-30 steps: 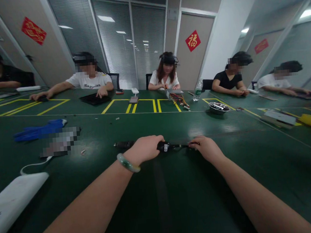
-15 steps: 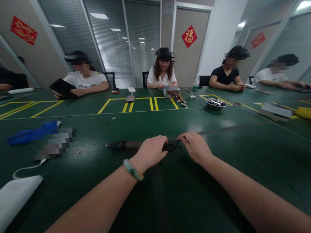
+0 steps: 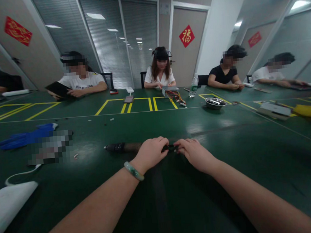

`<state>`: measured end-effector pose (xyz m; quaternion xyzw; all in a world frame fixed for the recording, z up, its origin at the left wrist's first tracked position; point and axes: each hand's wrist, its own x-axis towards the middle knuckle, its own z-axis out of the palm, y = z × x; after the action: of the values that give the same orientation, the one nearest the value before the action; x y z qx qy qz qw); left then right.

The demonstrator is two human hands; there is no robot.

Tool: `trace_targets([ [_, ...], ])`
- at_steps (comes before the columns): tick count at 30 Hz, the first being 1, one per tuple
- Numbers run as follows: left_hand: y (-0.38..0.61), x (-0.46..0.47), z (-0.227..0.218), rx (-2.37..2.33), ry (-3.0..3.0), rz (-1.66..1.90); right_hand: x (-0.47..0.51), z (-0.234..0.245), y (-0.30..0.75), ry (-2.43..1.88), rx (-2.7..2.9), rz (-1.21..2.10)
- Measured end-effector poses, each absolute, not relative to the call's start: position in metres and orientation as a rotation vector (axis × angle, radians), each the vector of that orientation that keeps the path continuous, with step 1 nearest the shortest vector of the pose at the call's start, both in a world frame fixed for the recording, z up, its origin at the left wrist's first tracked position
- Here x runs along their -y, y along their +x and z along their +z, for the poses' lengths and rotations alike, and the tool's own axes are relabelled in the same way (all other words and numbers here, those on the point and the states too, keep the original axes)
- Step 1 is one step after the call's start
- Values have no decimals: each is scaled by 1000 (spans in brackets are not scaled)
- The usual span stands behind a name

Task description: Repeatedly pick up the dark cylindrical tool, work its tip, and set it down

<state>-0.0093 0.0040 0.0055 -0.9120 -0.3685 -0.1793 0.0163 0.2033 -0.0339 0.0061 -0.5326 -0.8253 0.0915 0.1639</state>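
Dark rod-shaped tool (image 3: 125,147), laid flat on the green table (image 3: 162,209), long axis running left to right, roughly parallel to the near edge. Placed in the near half, about midway between the left and right edges as seen. Black ribbed tip at the left end, followed by a smooth brownish barrel. Middle section enclosed in the curled left hand (image 3: 151,153). Short black portion exposed just right of that hand, met by the fingertips of the right hand (image 3: 194,153); grip there not discernible. Kind of tool not identifiable.
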Motion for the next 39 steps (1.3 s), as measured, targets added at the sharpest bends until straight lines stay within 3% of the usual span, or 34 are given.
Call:
trace_targets([
  [6,-9,-6,3,1143,-2869,-586,28,6,211,-1633,2326,123],
  [12,-10,-7,2,1147,-2893,-615,23,-6,202,-1454,2239,53],
  [39,-12,-7,3,1184,-2905,-611,20,-11,195,-1377,2185,139],
])
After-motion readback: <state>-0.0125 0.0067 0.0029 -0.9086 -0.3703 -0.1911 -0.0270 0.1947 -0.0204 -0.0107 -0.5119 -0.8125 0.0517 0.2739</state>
